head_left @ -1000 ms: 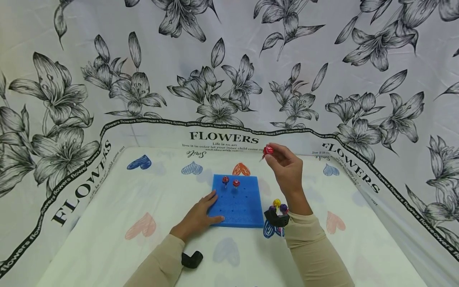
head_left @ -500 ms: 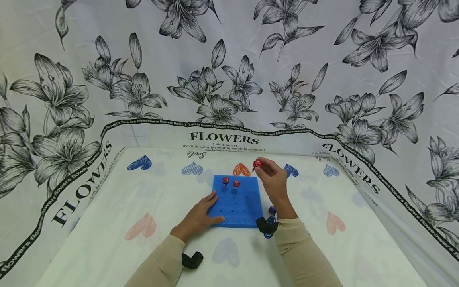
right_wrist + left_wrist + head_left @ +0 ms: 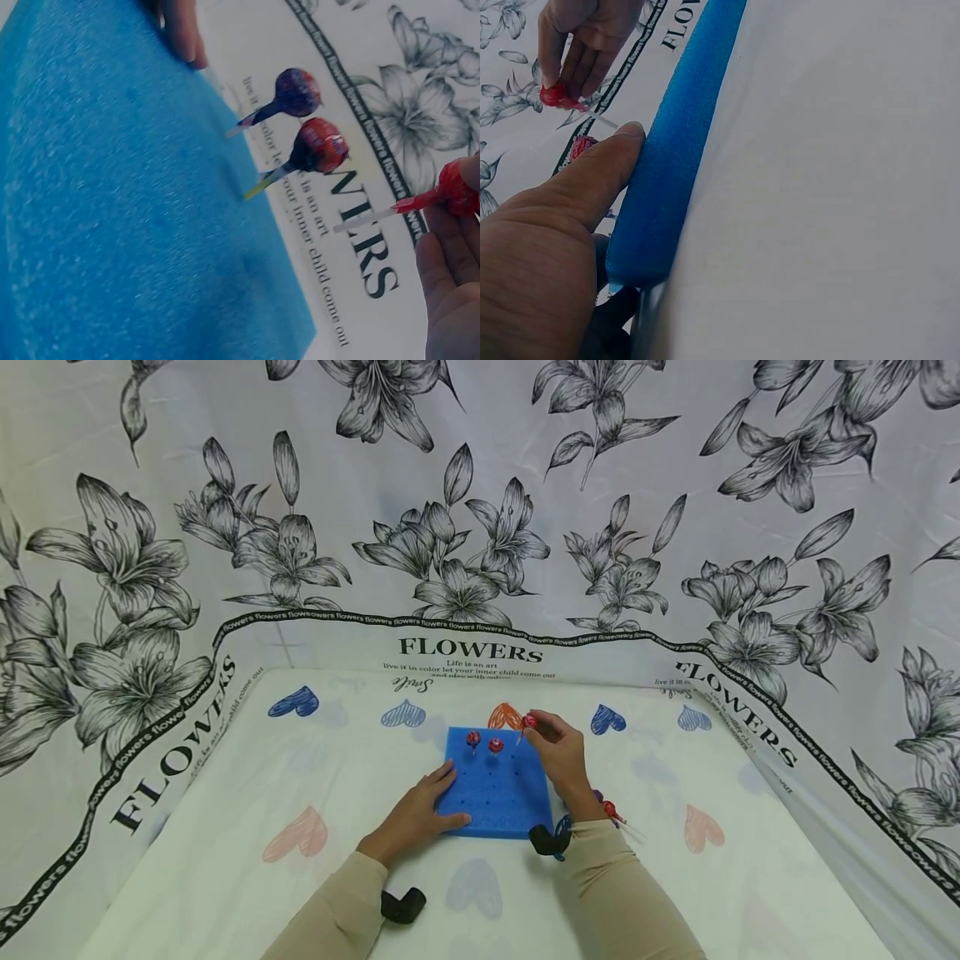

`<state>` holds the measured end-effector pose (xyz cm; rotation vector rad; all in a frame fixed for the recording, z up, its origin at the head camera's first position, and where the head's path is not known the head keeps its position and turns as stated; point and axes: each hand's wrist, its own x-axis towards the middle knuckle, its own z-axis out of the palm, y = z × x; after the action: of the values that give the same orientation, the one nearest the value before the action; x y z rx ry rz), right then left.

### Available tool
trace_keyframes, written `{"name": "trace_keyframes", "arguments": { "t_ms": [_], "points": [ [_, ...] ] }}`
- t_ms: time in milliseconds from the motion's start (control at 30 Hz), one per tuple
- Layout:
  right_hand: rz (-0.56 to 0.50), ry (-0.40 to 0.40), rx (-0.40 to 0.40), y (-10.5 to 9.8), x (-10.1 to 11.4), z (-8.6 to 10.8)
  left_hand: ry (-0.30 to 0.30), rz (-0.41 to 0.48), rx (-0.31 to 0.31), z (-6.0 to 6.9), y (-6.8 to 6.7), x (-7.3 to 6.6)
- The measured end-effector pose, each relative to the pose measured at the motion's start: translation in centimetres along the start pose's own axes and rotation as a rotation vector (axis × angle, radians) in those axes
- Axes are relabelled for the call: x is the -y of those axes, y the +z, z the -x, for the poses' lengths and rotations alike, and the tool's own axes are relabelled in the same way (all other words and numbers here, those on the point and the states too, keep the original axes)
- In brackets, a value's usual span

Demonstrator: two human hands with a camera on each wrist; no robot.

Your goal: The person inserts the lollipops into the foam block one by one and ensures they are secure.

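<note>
A blue foam block (image 3: 498,802) with small holes lies on the table in the head view. Two lollipops stand by their sticks near its far edge: one with a blue and red wrapper (image 3: 297,91), the other mostly red (image 3: 321,145). Over the far right corner, my right hand (image 3: 562,756) pinches a red-wrapped lollipop (image 3: 454,196) by its head. Its white stick points downward, and the right wrist view shows the stick tip apart from the foam. Against the left side of the block rests my left hand (image 3: 416,810), with fingers and thumb (image 3: 604,169) extended.
More lollipops (image 3: 611,810) lie right of the block, partly hidden behind my right wrist. Black wrist mounts (image 3: 402,906) sit at both sleeves. A white cloth with printed hearts (image 3: 326,793) covers the table, and a flower-printed curtain (image 3: 480,527) surrounds it.
My right hand has come down and leftward with the red lollipop, from right of the block to above its far right corner. The left hand has stayed in place.
</note>
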<state>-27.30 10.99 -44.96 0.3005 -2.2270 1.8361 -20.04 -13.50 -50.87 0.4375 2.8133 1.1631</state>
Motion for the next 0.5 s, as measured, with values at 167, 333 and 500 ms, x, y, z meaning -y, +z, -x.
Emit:
{"name": "trace_keyframes", "arguments": {
  "t_ms": [167, 333, 500],
  "points": [
    [0.018, 0.036, 0.021, 0.2, -0.8, 0.0, 0.000, -0.003, -0.005, 0.0, 0.1, 0.1],
    [0.033, 0.046, 0.029, 0.5, -1.4, 0.1, -0.004, 0.000, -0.005, 0.0, 0.0, 0.0],
    [0.063, 0.060, 0.034, 0.8, -2.0, 0.5, 0.000, 0.005, -0.007, 0.1, -0.1, -0.1]
  ]
}}
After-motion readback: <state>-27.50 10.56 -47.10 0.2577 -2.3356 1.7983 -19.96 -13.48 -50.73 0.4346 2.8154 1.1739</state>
